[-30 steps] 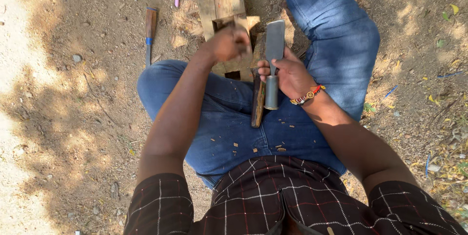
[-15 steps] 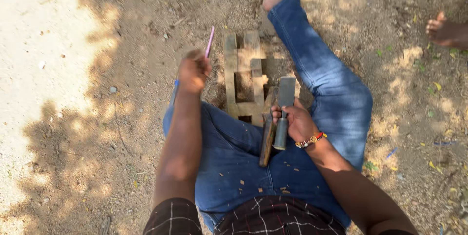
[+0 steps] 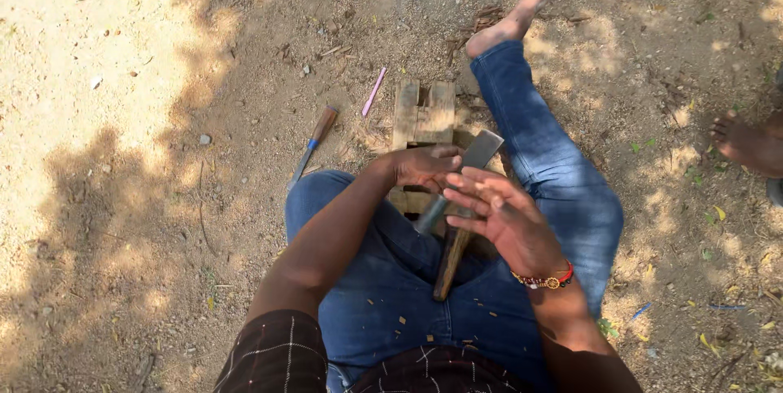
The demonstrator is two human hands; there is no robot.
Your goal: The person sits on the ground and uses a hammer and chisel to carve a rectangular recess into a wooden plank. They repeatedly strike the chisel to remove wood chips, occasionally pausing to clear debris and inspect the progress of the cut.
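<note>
Resting between the knees on the dirt ground (image 3: pixel 122 222), small wooden frame (image 3: pixel 422 116); left hand (image 3: pixel 424 166) steadies its near edge, grip unclear. Chisel (image 3: pixel 465 173), wooden stick (image 3: pixel 451 258) beneath right hand (image 3: pixel 497 218), fingers spread, holding nothing. Advice: brace frame firmly. Spare chisel (image 3: pixel 314 140) left.

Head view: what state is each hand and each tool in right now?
left hand: closed on the flat metal blade
right hand: open, fingers spread, holding nothing
wooden stick: leaning across the lap
chisel: lying on the dirt, untouched
pink stick: lying on the dirt
</note>
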